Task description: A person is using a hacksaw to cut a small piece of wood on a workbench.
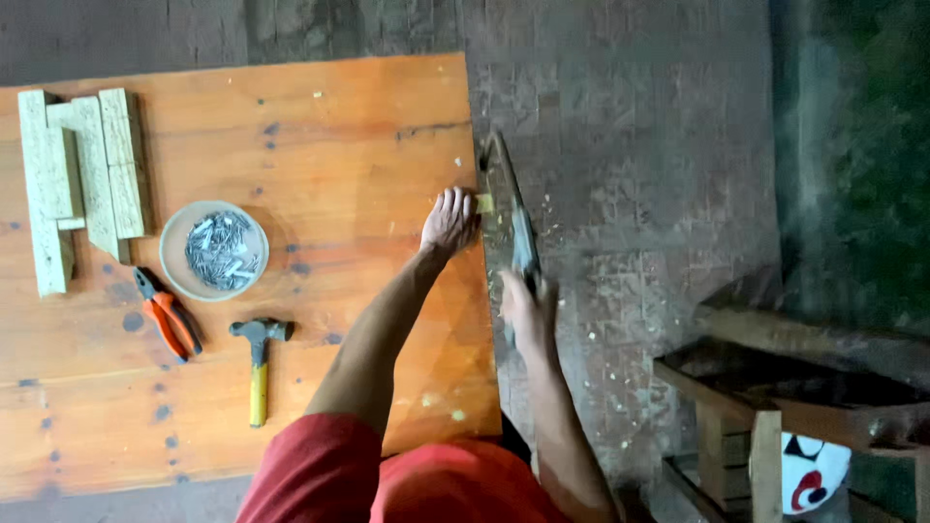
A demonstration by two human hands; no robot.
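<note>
Orange-brown wooden tabletop fills my view; my left hand presses flat, fingers spread, on a small pale wood offcut at its right edge. My right hand is clenched on a blurred handsaw touching that offcut. Yellow-handled claw hammer lies well left.

One hammer, one pair of orange pliers, one saw. One bowl of nails, too many to count, plus a few wood blocks stacked together.
</note>
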